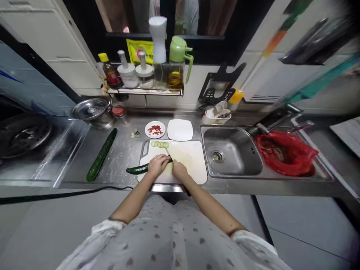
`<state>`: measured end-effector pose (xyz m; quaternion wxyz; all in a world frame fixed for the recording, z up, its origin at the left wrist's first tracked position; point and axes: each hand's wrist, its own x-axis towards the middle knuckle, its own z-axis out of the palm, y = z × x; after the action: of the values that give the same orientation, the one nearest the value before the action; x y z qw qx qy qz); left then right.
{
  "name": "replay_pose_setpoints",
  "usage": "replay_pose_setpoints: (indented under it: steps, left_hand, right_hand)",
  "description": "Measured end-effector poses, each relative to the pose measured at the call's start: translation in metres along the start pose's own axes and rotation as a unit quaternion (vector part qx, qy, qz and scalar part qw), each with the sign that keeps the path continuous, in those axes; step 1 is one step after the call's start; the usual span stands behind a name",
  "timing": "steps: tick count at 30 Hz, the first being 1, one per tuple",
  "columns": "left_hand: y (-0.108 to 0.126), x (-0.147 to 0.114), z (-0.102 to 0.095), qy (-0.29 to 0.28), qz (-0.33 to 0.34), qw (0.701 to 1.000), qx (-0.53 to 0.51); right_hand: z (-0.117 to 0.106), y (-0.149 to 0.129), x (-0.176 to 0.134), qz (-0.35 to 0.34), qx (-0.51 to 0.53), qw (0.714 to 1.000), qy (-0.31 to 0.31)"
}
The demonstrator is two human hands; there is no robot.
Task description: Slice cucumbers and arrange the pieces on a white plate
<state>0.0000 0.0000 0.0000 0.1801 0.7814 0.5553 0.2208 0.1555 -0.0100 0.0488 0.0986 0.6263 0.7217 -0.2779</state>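
A dark green cucumber (137, 170) lies across the left part of the white cutting board (197, 161), its left end past the board's edge. My left hand (158, 165) is closed over the cucumber near its cut end. In my closed right hand (180, 171) is a knife, whose narrow blade (167, 151) shows beside that end; the fingers hide the handle. Pale round cucumber slices (159, 144) lie overlapping in a row at the top of the board. Left of the board rests a second, whole cucumber (101, 155) on the steel counter.
Behind the board stand a plate of chopped red pieces (155, 129) and a white square plate (180, 130). Right is a steel sink (233, 153) with a red plastic bag (285, 153) beyond it. A metal pot (94, 112) stands left, below a seasoning shelf (146, 91).
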Motion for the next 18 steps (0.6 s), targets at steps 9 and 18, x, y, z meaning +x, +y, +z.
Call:
replay_pose_setpoints:
  steps: [9,18]
  left_hand:
    - [0.001,0.001,0.0,0.001,-0.004,1.0,-0.007]
    - [0.005,0.001,-0.002,-0.003,-0.012,1.0,-0.005]
  right_hand:
    - [0.006,0.009,-0.017,0.028,0.0,0.999,-0.025]
    - [0.008,0.01,-0.024,0.038,-0.012,0.999,-0.027]
